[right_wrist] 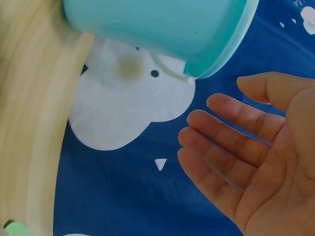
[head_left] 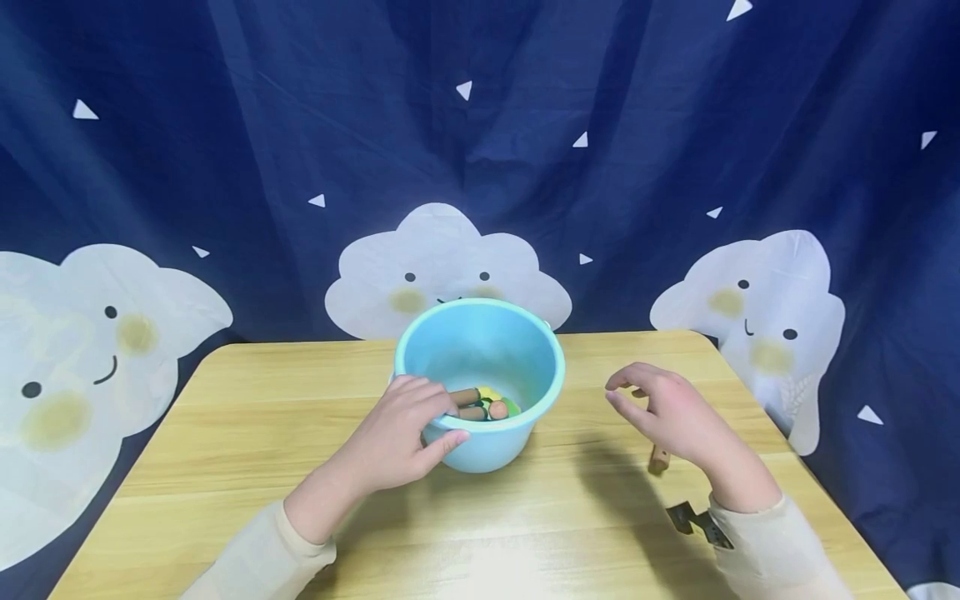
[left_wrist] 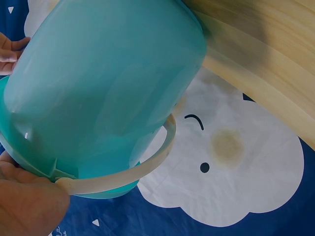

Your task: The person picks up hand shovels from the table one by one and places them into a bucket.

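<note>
A light blue bucket (head_left: 480, 446) stands upright on the wooden table, its opening facing up. My left hand (head_left: 401, 429) grips the near left part of its rim, fingers over the edge and thumb on the outside. Inside the bucket lie several small things with brown handles (head_left: 465, 398), along with yellow and green parts (head_left: 513, 407); their kinds are hard to make out. A pale carrying handle (left_wrist: 118, 179) hangs at the bucket's side in the left wrist view. To the right of the bucket, my right hand (head_left: 671, 412) hovers over the table, fingers loosely bent and holding nothing.
On the table (head_left: 300, 375) beneath the right hand lies a brown-handled thing (head_left: 659, 460), mostly hidden. A green end (right_wrist: 17, 229) of something shows at the right wrist view's lower corner. A dark blue curtain (head_left: 465, 150) with clouds hangs behind the table's far edge.
</note>
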### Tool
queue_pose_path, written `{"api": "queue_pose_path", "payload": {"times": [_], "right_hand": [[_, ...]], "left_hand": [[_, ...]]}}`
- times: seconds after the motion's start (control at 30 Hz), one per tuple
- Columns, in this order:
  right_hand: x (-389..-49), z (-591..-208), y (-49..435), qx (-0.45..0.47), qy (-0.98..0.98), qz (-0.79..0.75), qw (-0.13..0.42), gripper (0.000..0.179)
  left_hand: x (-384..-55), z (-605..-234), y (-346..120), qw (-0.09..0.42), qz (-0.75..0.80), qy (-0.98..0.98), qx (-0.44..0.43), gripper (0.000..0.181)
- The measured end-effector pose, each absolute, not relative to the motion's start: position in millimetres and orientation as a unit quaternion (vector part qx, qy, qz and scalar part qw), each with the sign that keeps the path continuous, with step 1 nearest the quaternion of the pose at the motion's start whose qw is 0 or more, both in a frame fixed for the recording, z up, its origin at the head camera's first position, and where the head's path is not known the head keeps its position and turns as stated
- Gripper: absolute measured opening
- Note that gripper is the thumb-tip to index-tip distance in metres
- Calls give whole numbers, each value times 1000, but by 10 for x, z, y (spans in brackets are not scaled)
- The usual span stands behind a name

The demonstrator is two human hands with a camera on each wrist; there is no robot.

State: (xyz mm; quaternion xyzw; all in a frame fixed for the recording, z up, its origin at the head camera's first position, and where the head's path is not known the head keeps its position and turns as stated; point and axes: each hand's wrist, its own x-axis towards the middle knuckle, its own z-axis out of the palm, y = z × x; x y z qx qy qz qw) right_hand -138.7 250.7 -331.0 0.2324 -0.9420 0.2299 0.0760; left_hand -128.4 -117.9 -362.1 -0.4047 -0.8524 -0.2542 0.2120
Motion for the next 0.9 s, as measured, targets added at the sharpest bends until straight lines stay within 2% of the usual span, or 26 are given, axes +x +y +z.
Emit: {"api": "queue_pose_path", "payload": {"times": [0.9], "right_hand": [[-1487, -3739, 2996, 199, -958, 204, 20, 12]], "left_hand": [[-1283, -3643, -1182, 214, -254, -853, -402, 22]]}}
